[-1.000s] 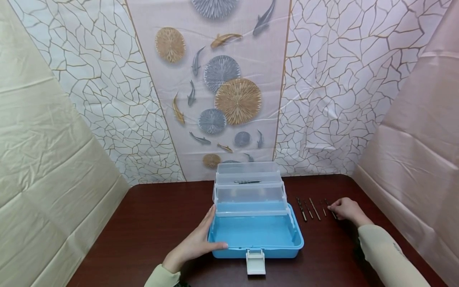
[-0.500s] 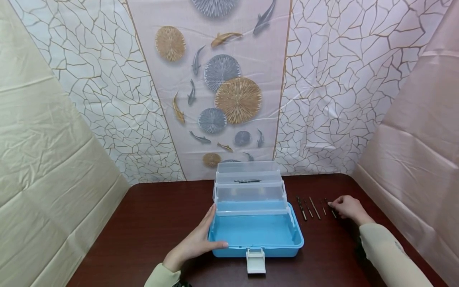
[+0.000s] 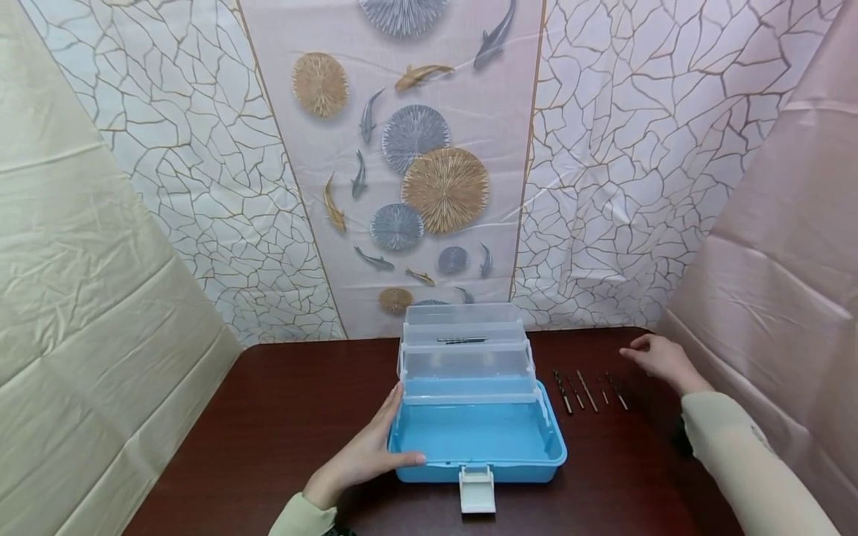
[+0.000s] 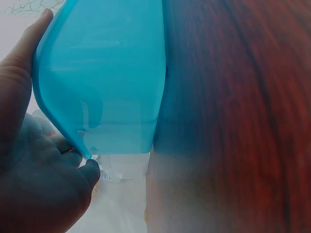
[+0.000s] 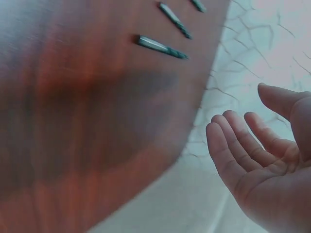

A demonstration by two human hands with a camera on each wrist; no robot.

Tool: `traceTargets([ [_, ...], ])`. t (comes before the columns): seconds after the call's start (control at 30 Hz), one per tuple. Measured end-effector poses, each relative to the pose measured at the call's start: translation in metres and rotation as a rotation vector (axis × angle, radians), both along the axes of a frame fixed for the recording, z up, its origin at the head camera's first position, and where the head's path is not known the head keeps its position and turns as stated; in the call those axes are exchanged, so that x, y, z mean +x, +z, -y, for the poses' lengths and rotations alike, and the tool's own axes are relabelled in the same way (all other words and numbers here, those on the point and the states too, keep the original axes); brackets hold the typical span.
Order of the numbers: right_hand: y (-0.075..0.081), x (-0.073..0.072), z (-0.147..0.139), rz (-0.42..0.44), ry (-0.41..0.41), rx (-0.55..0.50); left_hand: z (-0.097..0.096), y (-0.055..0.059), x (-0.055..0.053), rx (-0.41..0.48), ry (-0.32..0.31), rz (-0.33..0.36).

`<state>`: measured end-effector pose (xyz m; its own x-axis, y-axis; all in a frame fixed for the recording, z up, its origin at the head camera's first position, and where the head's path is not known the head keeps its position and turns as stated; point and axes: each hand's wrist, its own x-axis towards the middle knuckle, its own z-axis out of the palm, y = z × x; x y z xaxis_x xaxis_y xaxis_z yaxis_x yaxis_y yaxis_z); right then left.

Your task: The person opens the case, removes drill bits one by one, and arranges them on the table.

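Observation:
A blue toolbox [image 3: 479,472] stands with its clear tiered trays [image 3: 467,362] raised at the back. My left hand [image 3: 365,450] holds its left front corner, thumb over the front rim and fingers along the side. The left wrist view shows the fingers at the rim of the blue wall [image 4: 107,77]. Several drill bits lie in a row right of the box, among them a thick one [image 3: 564,392] and the rightmost one [image 3: 617,391]. Above the rightmost bit my right hand [image 3: 663,362] hovers with nothing in it, fingers loosely bent and apart in the right wrist view.
Thin dark drill bits [image 3: 462,340] lie in an upper tray. A white latch [image 3: 477,491] hangs down at the box's front. The dark red table [image 3: 288,424] ends at a patterned cloth backdrop [image 3: 442,283], with plain cloth walls on both sides.
My right hand has let go of the rightmost drill bit, which lies on the table, and has moved back and right. The left hand keeps its place on the box.

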<state>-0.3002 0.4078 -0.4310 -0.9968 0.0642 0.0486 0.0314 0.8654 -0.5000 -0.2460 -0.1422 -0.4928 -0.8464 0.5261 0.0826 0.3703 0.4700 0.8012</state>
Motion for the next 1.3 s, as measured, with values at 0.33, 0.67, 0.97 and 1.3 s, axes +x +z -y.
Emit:
traceTargets([
  [0.33,0.045,-0.02,0.008,-0.07,-0.023,0.066,0.001,0.002,-0.001,0.005,0.006,-0.009],
  [0.67,0.061,-0.037,0.043,-0.103,0.014,0.077,0.0,0.001,0.0,0.002,0.005,-0.016],
  [0.97,0.076,-0.054,0.087,-0.087,0.068,0.017,0.0,0.001,0.001,-0.01,0.003,-0.003],
  [1.3,0.095,-0.069,0.139,-0.081,0.14,-0.002,0.0,0.001,0.001,-0.007,-0.002,-0.006],
])
